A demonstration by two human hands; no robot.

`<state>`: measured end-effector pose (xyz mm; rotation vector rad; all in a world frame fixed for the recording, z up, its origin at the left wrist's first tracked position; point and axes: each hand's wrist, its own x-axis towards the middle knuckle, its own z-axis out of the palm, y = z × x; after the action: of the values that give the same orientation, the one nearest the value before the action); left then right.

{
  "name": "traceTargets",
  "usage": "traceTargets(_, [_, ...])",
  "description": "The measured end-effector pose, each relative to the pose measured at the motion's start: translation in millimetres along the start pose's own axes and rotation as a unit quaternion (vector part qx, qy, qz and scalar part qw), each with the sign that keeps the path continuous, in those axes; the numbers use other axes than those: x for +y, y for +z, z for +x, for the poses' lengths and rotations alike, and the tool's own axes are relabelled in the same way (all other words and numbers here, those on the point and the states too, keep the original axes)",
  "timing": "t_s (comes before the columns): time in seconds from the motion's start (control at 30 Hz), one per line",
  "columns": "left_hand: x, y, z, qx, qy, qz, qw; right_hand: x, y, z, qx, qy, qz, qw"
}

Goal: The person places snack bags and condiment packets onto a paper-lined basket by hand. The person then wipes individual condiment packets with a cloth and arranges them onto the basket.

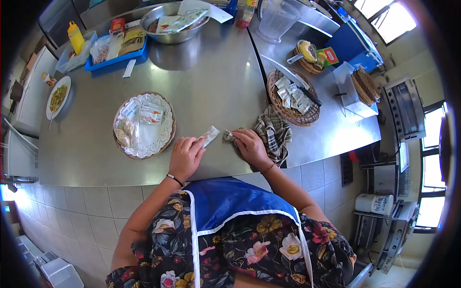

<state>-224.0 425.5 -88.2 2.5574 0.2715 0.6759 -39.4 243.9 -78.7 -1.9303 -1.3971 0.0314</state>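
Note:
My left hand [186, 156] is closed on a small white sachet with orange print [209, 136], which sticks out past the fingertips over the steel table. Under my right hand [250, 148] is a checked cloth [274, 133]; the fingers are closed on it, and a bunched end pokes out to their left. To the left lies a round wicker tray [116, 139] lined with a white paper doily [152, 144]. On the doily are printed sachets [151, 114] and a clear bag of beige pieces [126, 133].
A wicker basket [312, 117] of silvery sachets stands at right, a knife [300, 85] across it. Farther back are a steel bowl [175, 36], blue tray [115, 58], yellow bottle [75, 38] and clear jug [278, 21]. A plate of food [58, 100] sits far left.

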Motion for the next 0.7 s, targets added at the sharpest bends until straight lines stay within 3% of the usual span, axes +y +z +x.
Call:
traceTargets(0.03, [-1,0,1,0.014,-0.006,-0.007,1.000,1,0,2,0.012,0.024,0.007,1.000])
traceTargets(0.13, [-1,2,1,0.052,-0.043,-0.048,0.997,-9,-9,23,0.028,0.278,0.086,0.956])
traceTargets(0.2, [2,0,4,0.077,-0.084,-0.093,0.989,5,0,45,0.197,0.192,0.131,0.953])
traceTargets(0.3, [6,-4,3,0.073,-0.197,-0.164,0.964,30,6,82,0.229,0.152,0.078,0.958])
traceTargets(0.4, [4,0,-2,0.082,-0.280,-0.245,0.925,54,37,89,0.083,0.059,-0.118,0.988])
traceTargets(0.5, [-4,5,-2,0.086,-0.331,-0.309,0.887,14,43,59,-0.019,-0.054,-0.195,0.979])
traceTargets(0.6, [-10,15,0,0.073,-0.356,-0.347,0.865,-1,18,13,-0.127,-0.148,-0.051,0.979])
traceTargets(0.7, [-7,16,12,0.058,-0.349,-0.366,0.860,15,-25,-31,-0.201,-0.163,-0.011,0.966])
